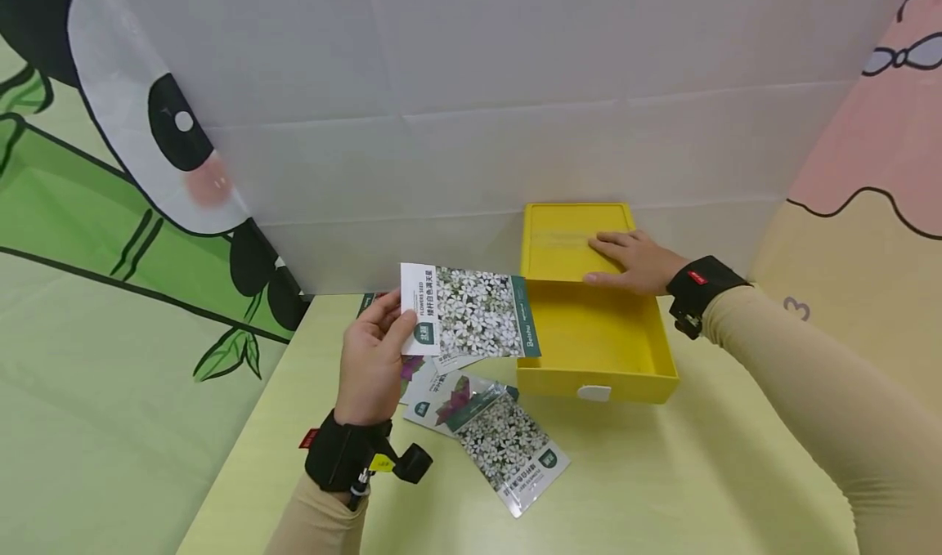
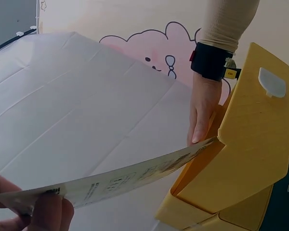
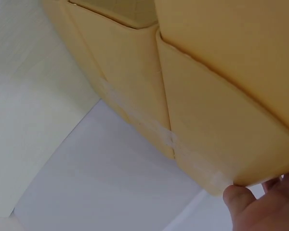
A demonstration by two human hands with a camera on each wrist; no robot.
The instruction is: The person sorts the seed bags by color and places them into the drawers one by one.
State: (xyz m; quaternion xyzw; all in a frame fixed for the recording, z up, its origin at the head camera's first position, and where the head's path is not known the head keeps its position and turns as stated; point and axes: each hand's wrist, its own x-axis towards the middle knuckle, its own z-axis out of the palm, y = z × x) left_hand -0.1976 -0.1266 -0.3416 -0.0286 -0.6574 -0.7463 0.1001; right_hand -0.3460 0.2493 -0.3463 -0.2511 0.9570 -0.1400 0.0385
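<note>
Left hand [image 1: 371,359] pinches the white-flowered seed packet [image 1: 474,311] by its left edge, held above the bench [image 1: 662,481] just left of the open yellow box [image 1: 598,351]. Right hand [image 1: 633,262] lies flat, fingers straight, on the box's raised lid [image 1: 567,240]. Packet looks light, thin, glossy, probably slippery; an edge grip suits it.

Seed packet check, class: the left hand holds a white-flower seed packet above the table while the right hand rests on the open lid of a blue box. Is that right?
Not quite: the box is yellow, not blue, as the head view shows. The rest stands: the left hand holds the white-flower seed packet above the table, and the right hand rests on the box's open lid.
</note>
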